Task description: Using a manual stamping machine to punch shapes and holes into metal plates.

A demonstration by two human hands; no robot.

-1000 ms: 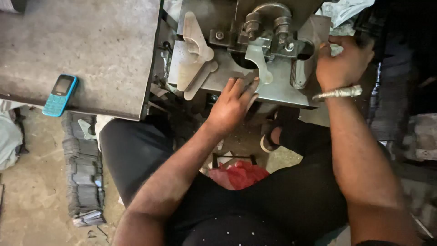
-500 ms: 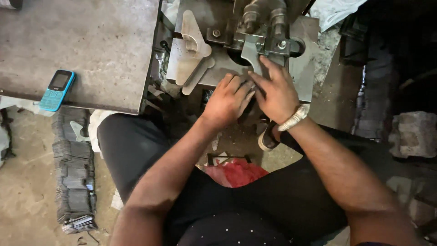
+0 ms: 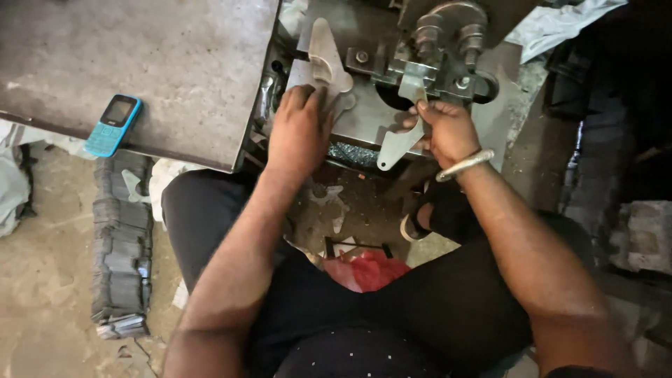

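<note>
My right hand (image 3: 448,129) pinches a flat metal blank (image 3: 393,150) at the press (image 3: 448,42), long axis slanting down-left toward me, while my left hand (image 3: 299,129) lies flat, fingers spread, on the stacked blanks (image 3: 323,52) just left of it.

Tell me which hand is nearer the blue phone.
Left. The left hand rests on the stacked metal pieces just right of the table holding the phone; the right hand is farther right, at the machine.
</note>
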